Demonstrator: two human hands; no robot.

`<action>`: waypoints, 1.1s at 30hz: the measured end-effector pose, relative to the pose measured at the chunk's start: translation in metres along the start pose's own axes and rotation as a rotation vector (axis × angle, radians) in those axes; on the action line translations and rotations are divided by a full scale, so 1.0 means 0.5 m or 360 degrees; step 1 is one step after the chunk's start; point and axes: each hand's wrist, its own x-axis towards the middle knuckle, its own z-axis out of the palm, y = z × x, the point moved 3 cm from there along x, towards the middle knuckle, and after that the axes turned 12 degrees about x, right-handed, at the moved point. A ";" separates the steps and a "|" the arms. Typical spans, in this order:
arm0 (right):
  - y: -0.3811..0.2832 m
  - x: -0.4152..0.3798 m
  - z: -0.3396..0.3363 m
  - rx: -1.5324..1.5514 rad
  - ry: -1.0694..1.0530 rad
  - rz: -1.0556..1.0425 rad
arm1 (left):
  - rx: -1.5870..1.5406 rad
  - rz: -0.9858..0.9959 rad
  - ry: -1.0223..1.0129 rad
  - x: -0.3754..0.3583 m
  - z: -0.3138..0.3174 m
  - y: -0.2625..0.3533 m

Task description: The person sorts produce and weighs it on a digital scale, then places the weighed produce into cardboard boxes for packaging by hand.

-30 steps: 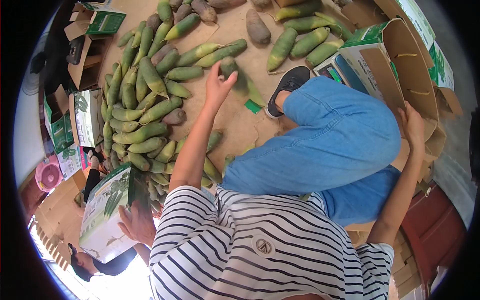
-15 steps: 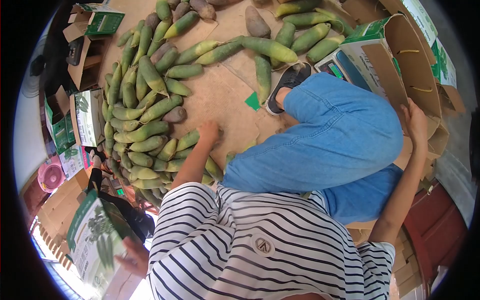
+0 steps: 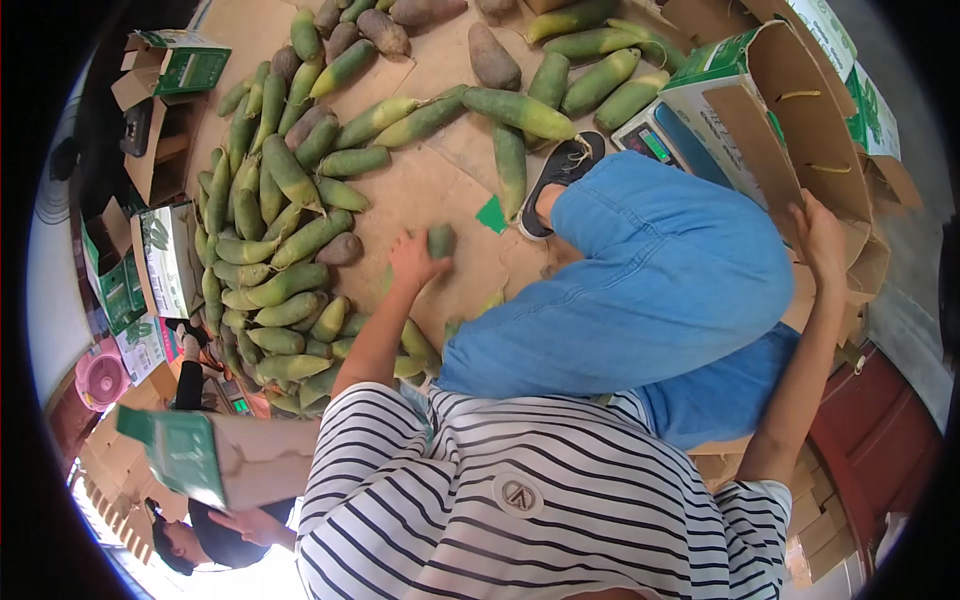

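Green radish [image 3: 440,240]: here it is, right at your left hand, blurred, between the heap and your shoe; lifted or lying, you can't tell from this view.
Left hand [image 3: 415,262]: fingers and thumb spread apart about the radish, but blur hides whether they've closed; a loose hold could let that smooth skin slip and drop it.
Heap [image 3: 320,235]: stacked close beside your forearm; pull one from low down and its neighbours could roll.
Shoe [image 3: 570,165]: watch your toes! One radish [image 3: 520,112] lies across others just beyond, and a nudge of the foot could set it rolling.
Right hand [image 3: 822,240]: out at the edge of the open carton [image 3: 740,120], fingers close together; you can't tell whether they pinch the cardboard. Lean hard there and the carton could tip.
Scale [image 3: 655,145]: display lit, carton overlapping it; a push could throw the reading off, if the weight is on it.
Co-worker's carton [image 3: 185,455]: close by your left sleeve [image 3: 365,425], co-worker's hand [image 3: 248,524] at its lower edge; an elbow swung back could knock it.
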 end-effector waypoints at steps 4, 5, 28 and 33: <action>0.012 -0.001 0.006 0.0013 0.0036 -0.0061 | -0.0528 0.0018 0.0428 0.060 -0.143 0.118; 0.009 -0.004 0.006 -0.0001 0.0051 -0.0077 | -0.0625 0.0083 0.0541 0.078 -0.165 0.140; -0.017 -0.023 -0.008 0.0033 0.0133 -0.0218 | -0.2518 0.1980 0.0559 -0.211 -0.775 0.652; -0.007 -0.026 -0.005 0.0051 0.0143 -0.0273 | -0.1667 0.1282 0.0774 -0.024 -0.575 0.569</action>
